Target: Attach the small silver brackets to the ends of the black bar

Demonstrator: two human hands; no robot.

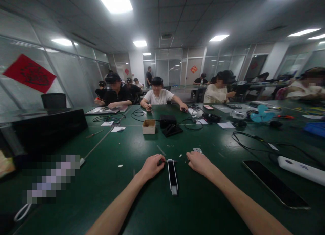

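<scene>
Long flat black strip with white edging (172, 177), lying lengthwise on the green tabletop (142, 208), metal tip pointing back; couple tiny silver bits (180, 155) just past it, plus a little holey plate (197, 150).

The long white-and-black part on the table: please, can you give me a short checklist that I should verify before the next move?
1. Long white-and-black part: lying on the green table between the hands: ok.
2. Left hand: grip on the small dark item at its fingers: cannot tell.
3. Right hand: nothing visibly held: ok.
4. Small loose pieces: lying uncontained beside the hands: not ok.
5. Phone: lying apart from the hands: ok.
</scene>
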